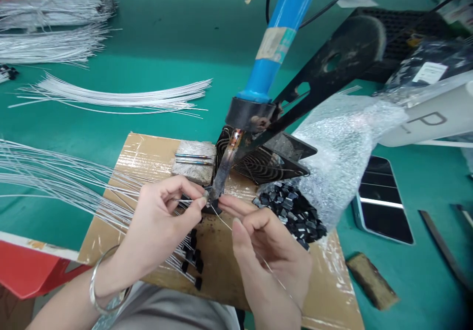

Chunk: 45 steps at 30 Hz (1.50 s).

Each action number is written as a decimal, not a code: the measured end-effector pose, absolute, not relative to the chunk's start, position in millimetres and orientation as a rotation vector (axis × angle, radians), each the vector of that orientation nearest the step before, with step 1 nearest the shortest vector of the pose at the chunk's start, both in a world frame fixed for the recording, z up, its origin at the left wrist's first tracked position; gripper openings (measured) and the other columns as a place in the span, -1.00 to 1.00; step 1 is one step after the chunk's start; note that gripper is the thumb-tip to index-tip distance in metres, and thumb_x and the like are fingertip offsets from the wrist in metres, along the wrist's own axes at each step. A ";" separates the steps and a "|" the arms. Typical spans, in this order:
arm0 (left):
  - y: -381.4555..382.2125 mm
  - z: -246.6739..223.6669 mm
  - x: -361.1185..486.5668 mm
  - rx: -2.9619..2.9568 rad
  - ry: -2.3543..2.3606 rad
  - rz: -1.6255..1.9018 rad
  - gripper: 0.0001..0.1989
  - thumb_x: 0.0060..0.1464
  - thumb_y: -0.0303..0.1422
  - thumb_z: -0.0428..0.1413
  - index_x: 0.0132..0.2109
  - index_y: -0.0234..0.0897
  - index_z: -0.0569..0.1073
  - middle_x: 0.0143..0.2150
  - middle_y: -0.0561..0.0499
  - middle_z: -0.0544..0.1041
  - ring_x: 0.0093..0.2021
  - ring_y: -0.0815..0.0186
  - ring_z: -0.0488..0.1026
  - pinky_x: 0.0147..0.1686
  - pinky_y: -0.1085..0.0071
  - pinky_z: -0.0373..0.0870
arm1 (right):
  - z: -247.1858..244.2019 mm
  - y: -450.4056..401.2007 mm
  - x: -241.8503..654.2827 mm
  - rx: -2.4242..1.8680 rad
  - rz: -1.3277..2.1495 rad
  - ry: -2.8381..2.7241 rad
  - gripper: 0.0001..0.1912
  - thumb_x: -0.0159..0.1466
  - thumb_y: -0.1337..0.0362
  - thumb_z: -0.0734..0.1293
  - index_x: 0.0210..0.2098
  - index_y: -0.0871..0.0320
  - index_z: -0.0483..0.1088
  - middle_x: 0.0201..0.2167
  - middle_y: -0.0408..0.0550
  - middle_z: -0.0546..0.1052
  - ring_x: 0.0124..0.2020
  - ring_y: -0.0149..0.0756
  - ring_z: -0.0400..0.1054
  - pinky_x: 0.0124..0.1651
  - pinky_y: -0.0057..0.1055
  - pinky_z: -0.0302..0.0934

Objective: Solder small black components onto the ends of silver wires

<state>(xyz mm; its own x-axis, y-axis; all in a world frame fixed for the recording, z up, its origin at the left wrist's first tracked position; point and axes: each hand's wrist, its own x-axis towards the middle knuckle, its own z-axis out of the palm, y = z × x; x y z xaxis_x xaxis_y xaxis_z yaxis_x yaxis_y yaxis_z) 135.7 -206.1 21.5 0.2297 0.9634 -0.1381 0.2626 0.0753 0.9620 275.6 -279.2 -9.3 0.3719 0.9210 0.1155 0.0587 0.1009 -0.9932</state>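
Observation:
A blue soldering iron (281, 29) is clamped in a black bracket (325, 69), its dark tip (222, 172) pointing down between my hands. My left hand (158, 226), wearing a bangle, pinches a thin white wire (183, 200) with the end right by the tip. Thin solder wire (271, 269) runs through the closed fingers of my right hand (273, 256) up to the same spot. The joint itself is too small and covered to make out. Under my left hand lie white wires with black connectors (190, 256) on their ends.
Brown cardboard (314, 290) covers the work spot. Black connector pieces (291, 212) spill from a bubble-wrap bag (343, 138). Behind the tip are a black fan (254, 162) and a pale block (192, 172). White wire bundles (121, 96) lie left, a phone (384, 199) right.

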 end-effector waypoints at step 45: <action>-208.8 20.6 137.8 1.478 1.270 0.850 -0.91 0.06 -0.47 0.18 -0.41 -0.30 0.52 -0.33 0.04 0.62 -0.36 0.44 0.53 -0.40 0.61 0.37 | -10.9 -280.4 271.7 -1.344 0.773 -0.992 -0.80 0.35 0.39 0.36 -0.41 0.12 0.35 -0.06 -0.12 0.64 0.02 -0.38 0.55 0.09 -0.51 0.39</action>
<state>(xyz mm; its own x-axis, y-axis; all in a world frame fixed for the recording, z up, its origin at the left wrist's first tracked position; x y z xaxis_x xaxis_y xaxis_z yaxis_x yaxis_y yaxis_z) 137.8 -208.8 20.6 0.2105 0.9740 -0.0834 0.2945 0.0182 0.9555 271.7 -280.4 -10.9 0.4089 0.9031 0.1314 0.0939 0.1016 -0.9904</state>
